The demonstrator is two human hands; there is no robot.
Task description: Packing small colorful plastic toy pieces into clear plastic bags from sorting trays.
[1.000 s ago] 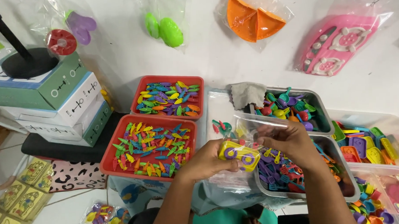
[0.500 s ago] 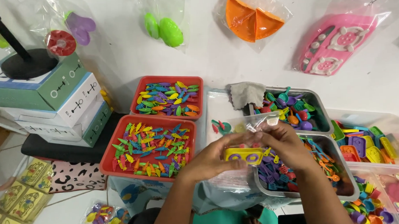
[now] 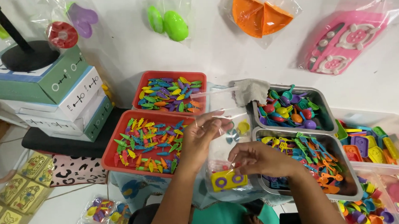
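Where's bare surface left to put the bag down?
Little. Free: the white strip behind the far red tray and far metal tray, below the hanging toy packets; a white patch beside the leopard-print mat. Trays crowd around both hands and the clear bag.

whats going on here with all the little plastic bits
A person holds a clear plastic bag upright over the table. The left hand grips its upper edge while the right hand pinches it lower down. A yellow toy piece with purple rings sits at the bottom of the bag. Red trays and metal trays of small colourful toys surround it.
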